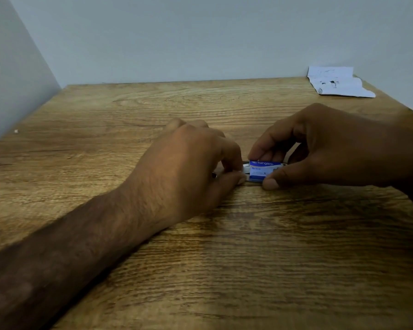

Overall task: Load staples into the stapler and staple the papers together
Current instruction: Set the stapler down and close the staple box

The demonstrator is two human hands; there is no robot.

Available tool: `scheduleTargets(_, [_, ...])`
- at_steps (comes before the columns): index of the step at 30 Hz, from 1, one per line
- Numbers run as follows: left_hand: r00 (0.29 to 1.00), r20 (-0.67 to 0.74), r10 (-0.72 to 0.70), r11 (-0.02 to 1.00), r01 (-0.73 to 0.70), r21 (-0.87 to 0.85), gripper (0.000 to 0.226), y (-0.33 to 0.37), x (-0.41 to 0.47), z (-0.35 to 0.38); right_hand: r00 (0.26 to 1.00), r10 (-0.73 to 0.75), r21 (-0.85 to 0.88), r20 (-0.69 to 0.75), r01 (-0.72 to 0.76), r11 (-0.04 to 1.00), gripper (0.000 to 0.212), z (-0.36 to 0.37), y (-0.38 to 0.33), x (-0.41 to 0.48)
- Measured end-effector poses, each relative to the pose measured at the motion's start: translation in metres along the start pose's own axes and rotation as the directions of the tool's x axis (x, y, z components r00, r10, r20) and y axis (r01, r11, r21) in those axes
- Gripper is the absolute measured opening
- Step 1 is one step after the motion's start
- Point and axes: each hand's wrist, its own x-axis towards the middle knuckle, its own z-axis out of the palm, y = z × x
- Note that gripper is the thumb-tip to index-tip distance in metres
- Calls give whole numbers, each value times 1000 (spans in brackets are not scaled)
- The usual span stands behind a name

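Observation:
A small blue and white staple box (262,170) with printed lettering sits low over the wooden table (153,110), pinched between the thumb and fingers of my right hand (324,148). My left hand (188,167) closes its fingertips at the box's left end, on a pale inner part that sticks out there. Something dark and metallic shows just behind the box and under my left hand; I cannot tell what it is. The papers (336,82) lie folded at the table's far right corner, printed with dark marks. No stapler is plainly visible.
Pale walls close off the table at the back and on the left, and another wall edge stands at the far right. My left forearm lies across the table's front left.

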Motion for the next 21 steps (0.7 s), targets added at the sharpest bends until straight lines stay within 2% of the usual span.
scheduleTargets(10, [1000,1,-18,997,18,-79,10,5,1,6,997,3,14,-74,-2,1000,37,9,2,5])
scheduleTargets(13, [995,6,-95,989,95,-114,10,8,1,4,998,-5,-1,-60,5,1000,38,9,1,4])
scheduleTargets(17, [972,36,-233,925,232,-302,37,7,3,2,999,-9,-36,-43,8,999,42,8,0,5])
scheduleTargets(21, [974,41,-224,925,226,-306,41,6,3,3,999,-23,-43,-41,21,999,40,9,1,5])
